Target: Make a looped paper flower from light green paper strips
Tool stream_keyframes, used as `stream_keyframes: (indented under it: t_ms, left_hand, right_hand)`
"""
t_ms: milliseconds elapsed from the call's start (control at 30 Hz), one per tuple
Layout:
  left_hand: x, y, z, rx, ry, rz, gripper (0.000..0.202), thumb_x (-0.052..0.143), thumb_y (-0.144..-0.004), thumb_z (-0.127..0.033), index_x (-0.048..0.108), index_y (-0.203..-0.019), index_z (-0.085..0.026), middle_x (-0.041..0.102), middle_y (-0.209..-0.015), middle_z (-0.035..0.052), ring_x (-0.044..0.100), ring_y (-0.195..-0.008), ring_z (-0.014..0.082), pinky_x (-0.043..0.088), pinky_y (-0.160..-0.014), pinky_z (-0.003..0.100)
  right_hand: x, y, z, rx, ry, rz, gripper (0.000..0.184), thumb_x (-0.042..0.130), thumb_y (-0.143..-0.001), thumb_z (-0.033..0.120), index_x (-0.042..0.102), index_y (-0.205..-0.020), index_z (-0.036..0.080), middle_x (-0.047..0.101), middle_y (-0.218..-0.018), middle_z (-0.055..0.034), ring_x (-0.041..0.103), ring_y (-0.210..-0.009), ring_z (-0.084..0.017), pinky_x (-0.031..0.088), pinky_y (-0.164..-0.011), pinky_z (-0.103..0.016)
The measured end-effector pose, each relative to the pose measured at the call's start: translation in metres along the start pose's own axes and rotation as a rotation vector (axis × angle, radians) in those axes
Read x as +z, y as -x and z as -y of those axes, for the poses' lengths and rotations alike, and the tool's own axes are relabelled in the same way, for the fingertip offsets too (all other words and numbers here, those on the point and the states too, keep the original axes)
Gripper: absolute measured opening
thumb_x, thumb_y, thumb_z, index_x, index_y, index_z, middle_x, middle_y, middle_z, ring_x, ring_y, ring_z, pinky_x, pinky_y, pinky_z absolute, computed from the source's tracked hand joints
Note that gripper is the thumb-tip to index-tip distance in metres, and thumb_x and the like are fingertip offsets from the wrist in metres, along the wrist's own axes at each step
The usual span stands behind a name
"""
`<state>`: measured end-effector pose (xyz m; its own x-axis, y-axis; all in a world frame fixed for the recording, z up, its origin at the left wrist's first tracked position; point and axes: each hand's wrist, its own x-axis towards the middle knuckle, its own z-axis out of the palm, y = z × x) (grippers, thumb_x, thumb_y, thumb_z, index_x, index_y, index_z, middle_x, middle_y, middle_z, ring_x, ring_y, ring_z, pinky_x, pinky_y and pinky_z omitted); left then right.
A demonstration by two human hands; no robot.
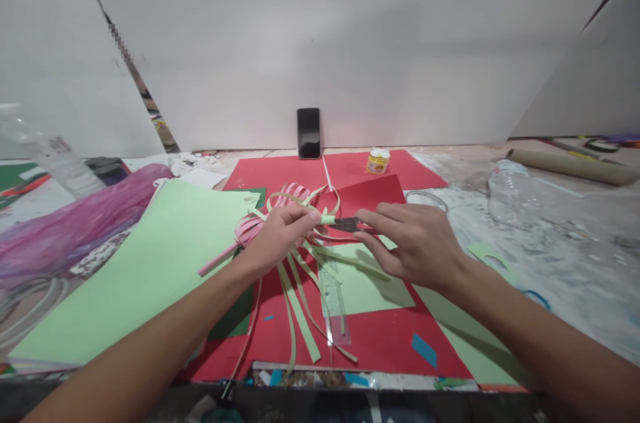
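Note:
My left hand (283,229) pinches a pale green paper piece (327,219) between thumb and fingers, over a bundle of paper strips. In my right hand (410,239) is a dark metal tool, seemingly scissors (345,225), its tip at the end of that paper; how far its blades are apart cannot be made out. Long pale green strips (300,309) fan out below my left hand. Striped pink paper balls (249,229) and a pink paper stick (217,259) show beside and behind it. A clear ruler (335,296) lies beneath the strips.
Red paper (390,349) covers the work area, with green sheets (120,276) to the left. A phone (309,133) leans on the white board behind. A small yellow-labelled jar (377,161) stands nearby. Plastic bottles (515,193) and a cardboard tube (575,166) lie right.

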<state>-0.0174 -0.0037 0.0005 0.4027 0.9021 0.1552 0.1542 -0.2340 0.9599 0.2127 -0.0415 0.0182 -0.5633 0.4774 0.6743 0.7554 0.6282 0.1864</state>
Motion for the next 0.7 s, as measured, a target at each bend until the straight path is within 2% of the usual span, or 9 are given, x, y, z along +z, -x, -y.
stream_keyframes:
  t_ms: [233, 700]
  left_hand:
    - [0.0003, -0.0004, 0.0011, -0.015, 0.003, 0.001, 0.039, 0.058, -0.087, -0.046, 0.07, -0.07, -0.013, 0.059, -0.064, 0.0032, 0.048, -0.056, 0.0106, 0.038, -0.054, 0.024]
    - [0.0002, -0.0005, 0.0, -0.038, -0.034, -0.015, 0.041, 0.058, -0.085, -0.049, 0.07, -0.07, -0.012, 0.061, -0.065, 0.0044, 0.048, -0.056, 0.011, 0.038, -0.054, 0.025]
  right_hand:
    - [-0.0005, -0.0002, 0.0, -0.001, 0.004, 0.005, 0.014, 0.055, -0.088, 0.027, 0.066, -0.089, 0.019, 0.058, -0.062, 0.0018, 0.048, -0.054, -0.012, 0.026, -0.052, -0.026]
    - [0.0018, 0.0019, -0.0003, 0.012, 0.029, 0.01, 0.016, 0.054, -0.089, 0.029, 0.067, -0.089, 0.019, 0.058, -0.06, 0.0019, 0.045, -0.05, -0.011, 0.024, -0.052, -0.027]
